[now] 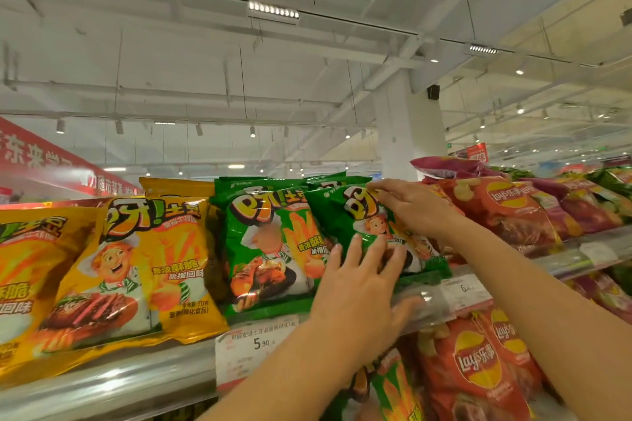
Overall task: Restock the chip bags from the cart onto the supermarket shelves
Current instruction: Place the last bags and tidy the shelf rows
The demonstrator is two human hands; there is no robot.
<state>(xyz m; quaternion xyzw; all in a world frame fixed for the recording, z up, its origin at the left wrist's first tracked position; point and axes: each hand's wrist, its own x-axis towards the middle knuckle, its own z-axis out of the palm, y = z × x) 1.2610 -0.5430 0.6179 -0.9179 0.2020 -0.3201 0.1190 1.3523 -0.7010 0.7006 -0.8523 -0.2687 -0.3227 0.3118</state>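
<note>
My left hand [359,287] presses flat, fingers straight, against the glossy green plastic chip bag [372,232] on the top shelf [136,376]. My right hand [410,207] pinches its upper edge (yellow bags [136,270] stand beside).

White supermarket ceiling [205,44] crossed by pipes and hung LED light bars [273,9]; white pillar [400,133] centre-right; red banner [51,161] at left.

The red bags [478,362] below the shelf and the red bags [506,205] at upper right are showing "Lay's 乐事". A price tag [254,343] on the shelf rail is reading "5.90"; another tag [465,289] is showing "6", remainder illegible. The yellow bag [143,270] is displaying "香浓酥脆" and "70克". The red banner [51,161] is partly reading "超市".
</note>
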